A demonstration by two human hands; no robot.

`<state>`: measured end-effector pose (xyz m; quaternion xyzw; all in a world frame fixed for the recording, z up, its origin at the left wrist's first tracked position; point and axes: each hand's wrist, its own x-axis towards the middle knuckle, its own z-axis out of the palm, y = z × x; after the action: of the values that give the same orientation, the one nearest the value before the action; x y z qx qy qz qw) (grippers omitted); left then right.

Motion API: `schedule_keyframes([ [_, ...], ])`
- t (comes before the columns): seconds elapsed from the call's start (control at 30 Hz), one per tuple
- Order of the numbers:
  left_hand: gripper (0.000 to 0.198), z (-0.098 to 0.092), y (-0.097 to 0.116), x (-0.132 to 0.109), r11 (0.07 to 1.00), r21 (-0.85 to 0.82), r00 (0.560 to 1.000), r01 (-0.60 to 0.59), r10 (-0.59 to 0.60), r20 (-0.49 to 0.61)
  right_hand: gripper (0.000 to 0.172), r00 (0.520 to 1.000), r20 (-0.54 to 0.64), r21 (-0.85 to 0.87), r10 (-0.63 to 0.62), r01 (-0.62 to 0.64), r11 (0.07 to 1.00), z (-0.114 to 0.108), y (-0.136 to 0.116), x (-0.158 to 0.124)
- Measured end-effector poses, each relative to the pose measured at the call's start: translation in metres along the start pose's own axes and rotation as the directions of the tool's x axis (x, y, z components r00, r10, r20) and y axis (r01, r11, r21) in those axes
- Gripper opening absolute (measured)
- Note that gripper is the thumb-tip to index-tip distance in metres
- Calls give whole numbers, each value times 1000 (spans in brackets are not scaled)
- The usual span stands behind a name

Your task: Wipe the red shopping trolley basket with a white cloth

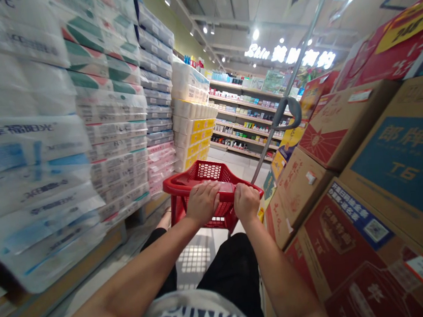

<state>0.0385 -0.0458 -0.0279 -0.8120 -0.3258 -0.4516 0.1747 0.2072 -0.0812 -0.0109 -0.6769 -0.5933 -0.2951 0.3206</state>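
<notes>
A red plastic shopping cart [207, 168] with a perforated basket stands right in front of my body. My left hand [203, 202] is closed over the middle of its handle bar [227, 188], knuckles up. Toward the bar's right end, my right hand [247, 202] wraps round it, with the fingers curled over the far side. The visible part of the basket holds nothing I can make out. A grey metal pole [264, 149] with a grey loop-shaped grip [293, 113] slants up beside the cart's right side; its lower end is hidden.
Tall stacks of wrapped tissue packs [111, 113] line the left side on a low platform [91, 267]. Cardboard cartons [309, 179] are piled close on my right. A pale tiled floor [200, 243] runs ahead to shelves of small goods [246, 111].
</notes>
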Motion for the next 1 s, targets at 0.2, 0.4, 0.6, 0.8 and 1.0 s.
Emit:
schedule_keyframes([
  [0.2,34,1,-1,0,1000,-6,1000,0,0,-4,31,971,218,-105,100,-78,991,-5,-1,17],
  [0.4,34,1,-1,1,1000,5,1000,-1,1,-5,28,998,-58,28,-30,32,999,4,3,-2],
  [0.6,33,1,-1,1,1000,11,1000,-1,1,-5,31,994,88,-63,64,-59,996,0,0,8],
  [0.8,33,1,-1,0,1000,26,1000,-4,4,-14,34,998,57,-6,17,-16,1000,-2,1,3],
  [1.0,34,3,1,1,999,39,1000,-12,12,3,48,885,459,-83,85,-53,995,-13,11,34],
])
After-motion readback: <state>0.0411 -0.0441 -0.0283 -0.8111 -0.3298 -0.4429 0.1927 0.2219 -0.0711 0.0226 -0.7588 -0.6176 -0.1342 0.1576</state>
